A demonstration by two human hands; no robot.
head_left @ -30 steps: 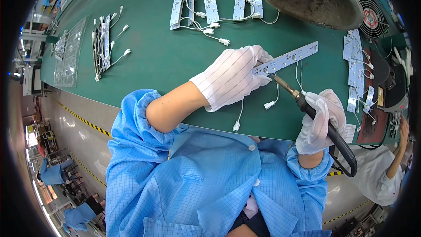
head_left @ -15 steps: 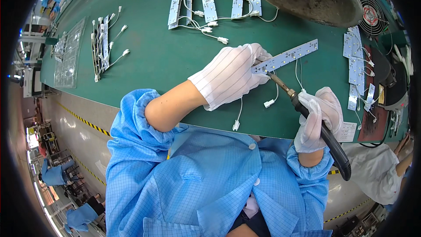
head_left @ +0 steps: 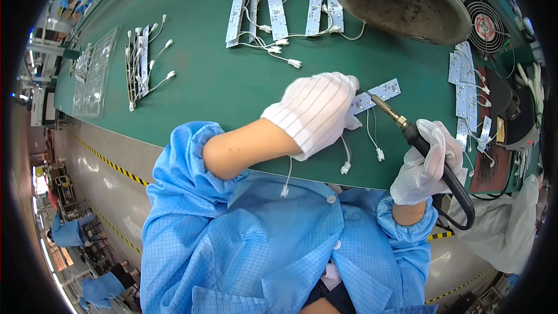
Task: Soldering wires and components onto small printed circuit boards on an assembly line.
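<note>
My left hand (head_left: 319, 110), in a white striped glove, is closed on an LED strip board (head_left: 381, 94), a narrow pale board dotted with small lights. The hand covers the board's left part, and its fingertips are mostly hidden. White wires with small plugs hang from the board, one connector (head_left: 380, 154) lying on the green table. My right hand (head_left: 430, 160), gloved too, grips the black handle of a soldering iron (head_left: 417, 139). The iron's tip points up-left and is at the board's upper edge, just right of my left fingers; whether it touches cannot be made out.
More LED strip boards (head_left: 276, 3) with wires lie at the far side, others (head_left: 463, 90) at the right. A bundle of boards (head_left: 144, 61) and a clear plastic tray (head_left: 93, 78) are at the left. A large fume hood (head_left: 407, 9) overhangs the far right, beside a round fan (head_left: 486, 26).
My left hand has shifted the LED strip board left and nearer, covering more of it. The soldering iron's tip has moved slightly right and up along the board. Hanging wires have swung.
</note>
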